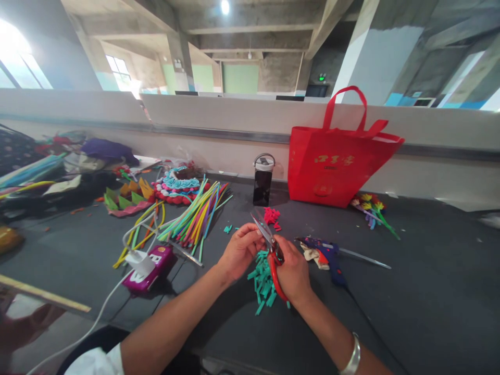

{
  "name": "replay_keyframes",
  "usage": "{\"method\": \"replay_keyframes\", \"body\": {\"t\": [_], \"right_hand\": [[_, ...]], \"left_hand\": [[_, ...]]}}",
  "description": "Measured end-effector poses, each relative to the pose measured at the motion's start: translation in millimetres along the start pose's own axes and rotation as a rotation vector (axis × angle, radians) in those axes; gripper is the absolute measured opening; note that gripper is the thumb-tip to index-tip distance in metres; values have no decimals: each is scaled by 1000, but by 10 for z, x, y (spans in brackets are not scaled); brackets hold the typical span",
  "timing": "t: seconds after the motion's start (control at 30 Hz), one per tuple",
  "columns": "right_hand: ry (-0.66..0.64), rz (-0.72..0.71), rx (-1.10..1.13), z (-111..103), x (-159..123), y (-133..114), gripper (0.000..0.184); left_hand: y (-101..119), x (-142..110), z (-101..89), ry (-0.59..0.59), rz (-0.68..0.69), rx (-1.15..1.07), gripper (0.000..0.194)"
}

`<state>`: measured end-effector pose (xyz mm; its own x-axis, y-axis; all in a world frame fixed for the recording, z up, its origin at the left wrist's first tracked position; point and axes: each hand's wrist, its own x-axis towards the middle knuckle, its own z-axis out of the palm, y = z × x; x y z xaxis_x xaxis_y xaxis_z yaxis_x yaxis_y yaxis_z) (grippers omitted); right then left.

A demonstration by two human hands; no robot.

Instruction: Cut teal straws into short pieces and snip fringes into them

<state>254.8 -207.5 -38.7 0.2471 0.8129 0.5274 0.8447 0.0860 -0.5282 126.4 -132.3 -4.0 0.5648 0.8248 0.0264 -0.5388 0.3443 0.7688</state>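
Though near the scissors (275,275), glue gun (331,254) apart.

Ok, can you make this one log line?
right hand: holding scissors | left hand: near blades | below: green pieces | beyond: red pieces

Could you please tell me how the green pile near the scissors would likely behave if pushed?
The green pieces would probably scatter rather than move as one, since they look loose and separate. Each is likely light, being short and slim. Their uneven, crisscrossed heap may flatten easily.
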Motion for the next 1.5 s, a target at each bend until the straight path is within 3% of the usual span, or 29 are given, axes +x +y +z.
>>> {"method": "replay_keyframes", "body": {"t": [0.67,0.9,1.07,1.23,1.4,1.5], "right_hand": [[62,15,165,19,-15,32,33],[159,98,368,-92,64,4,28],[123,111,569,-79,35,0,40],[111,104,619,-69,20,-2,38],[114,78,593,-93,38,-12,33],[118,77,597,-108,41,-21,31]], "left_hand": [[20,-1,21,-27,-20,5,17],[-3,41,-47,-117,-133,9,16],[-32,19,-47,-181,-229,56,14],[-89,7,-86,-236,-322,124,10],[-122,8,-108,-255,-326,165,12],[-93,6,-75,-190,-234,266,12]]}}
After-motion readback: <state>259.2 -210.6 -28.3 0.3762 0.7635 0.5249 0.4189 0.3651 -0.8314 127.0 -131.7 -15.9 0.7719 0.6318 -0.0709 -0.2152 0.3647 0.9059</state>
